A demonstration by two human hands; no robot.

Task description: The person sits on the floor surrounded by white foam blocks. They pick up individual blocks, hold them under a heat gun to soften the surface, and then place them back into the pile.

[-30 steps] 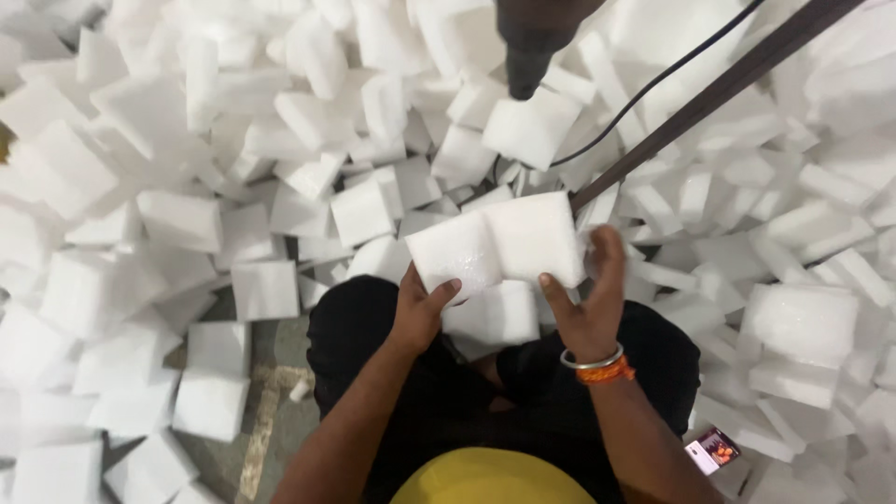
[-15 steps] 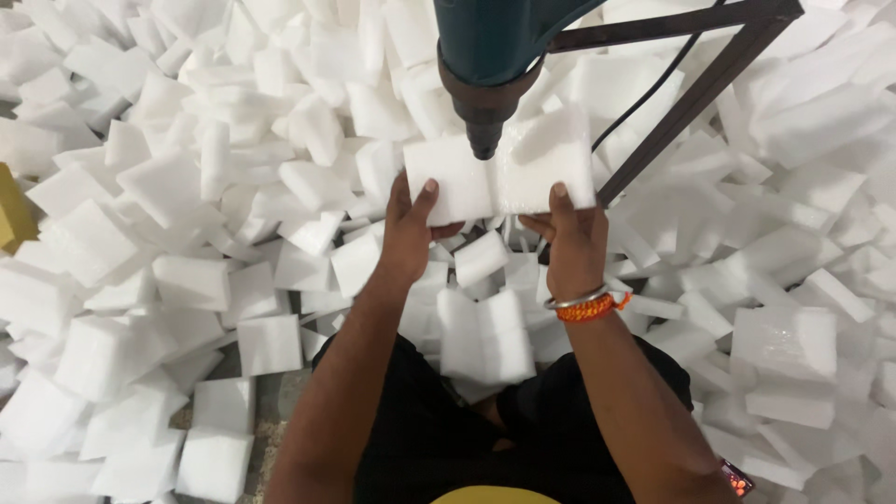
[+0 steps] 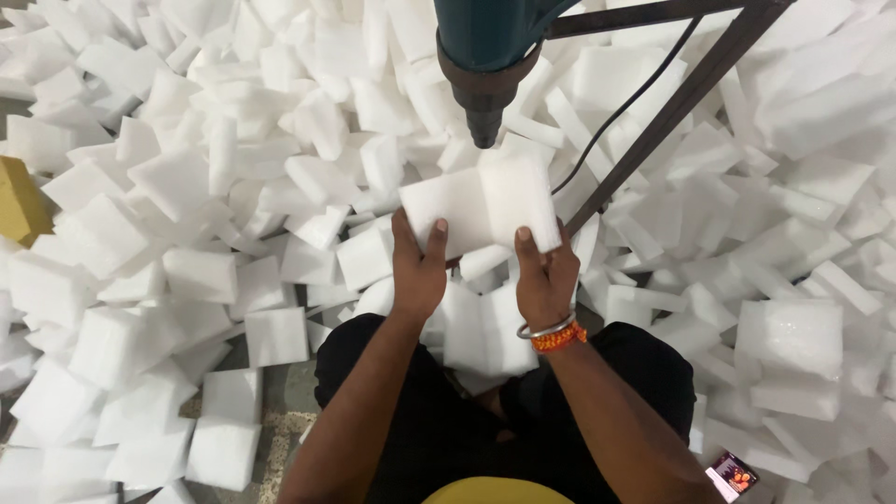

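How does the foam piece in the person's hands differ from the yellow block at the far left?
The held foam piece is white; the yellow block is mustard-coloured. The foam piece is raised under the teal tool's nozzle, gripped by the left hand and right hand; the yellow block lies untouched, half cut off by the frame edge. Both look blocky and rectangular.

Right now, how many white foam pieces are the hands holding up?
2, side by side under the blue tool: left piece in the left hand, right piece in the right hand.
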